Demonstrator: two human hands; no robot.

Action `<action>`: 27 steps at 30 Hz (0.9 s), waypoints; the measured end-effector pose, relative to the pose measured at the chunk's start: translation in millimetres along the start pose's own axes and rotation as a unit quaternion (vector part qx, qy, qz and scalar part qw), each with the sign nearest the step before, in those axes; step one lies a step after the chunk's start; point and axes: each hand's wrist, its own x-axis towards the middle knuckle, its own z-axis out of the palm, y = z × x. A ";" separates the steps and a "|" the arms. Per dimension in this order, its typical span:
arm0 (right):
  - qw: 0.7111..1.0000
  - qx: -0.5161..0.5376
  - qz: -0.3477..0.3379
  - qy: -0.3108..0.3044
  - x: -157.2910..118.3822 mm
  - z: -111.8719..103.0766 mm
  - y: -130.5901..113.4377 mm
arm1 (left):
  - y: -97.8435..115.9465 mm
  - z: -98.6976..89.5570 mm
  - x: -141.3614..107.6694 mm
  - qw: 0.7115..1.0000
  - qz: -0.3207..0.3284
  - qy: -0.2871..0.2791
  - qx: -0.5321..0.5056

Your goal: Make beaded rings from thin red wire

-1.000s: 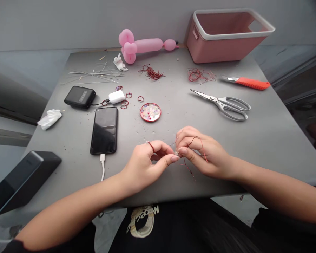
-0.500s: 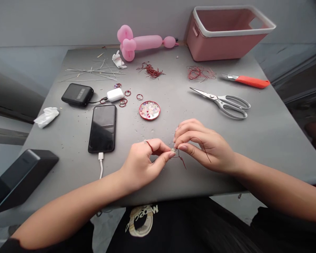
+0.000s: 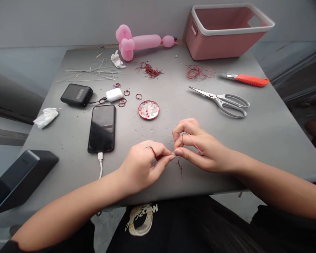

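My left hand (image 3: 144, 165), with a red cord ring on one finger, pinches a small pale bead (image 3: 173, 154) between thumb and forefinger. My right hand (image 3: 200, 149) meets it there, its thumb and forefinger closed on a dark red thread (image 3: 192, 141). One length of the thread arcs over the right hand; a knotted tail (image 3: 180, 167) hangs below the fingertips. Just beyond the hands lies a round red-rimmed dish (image 3: 149, 118) of pale and coloured beads. Several finished cord rings (image 3: 138, 96) lie to its left. Fingertips partly cover the bead.
Scissors (image 3: 221, 100) and an orange-handled utility knife (image 3: 249, 79) lie at the right, near tangled red thread (image 3: 198, 72). A phone (image 3: 101, 128), power bank (image 3: 77, 95) and white case (image 3: 114, 94) lie left. Behind stand a pink bin (image 3: 223, 45) and a balloon figure (image 3: 146, 41).
My right fingertips have closed in against the bead and my left fingertips. The knotted tail hangs lower and straighter, and the thread over my right hand has shifted.
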 end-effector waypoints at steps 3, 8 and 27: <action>0.998 0.050 0.047 -0.005 0.5 0.2 -3.5 | -3.5 0.6 -1.5 0.995 0.077 0.032 0.062; 0.986 0.136 0.098 -0.013 2.2 -1.3 -8.7 | -5.6 0.2 -2.6 0.979 0.142 0.076 0.126; 0.970 -0.039 0.009 0.239 0.3 6.6 -5.4 | 3.2 -3.9 1.1 0.994 0.033 0.098 0.036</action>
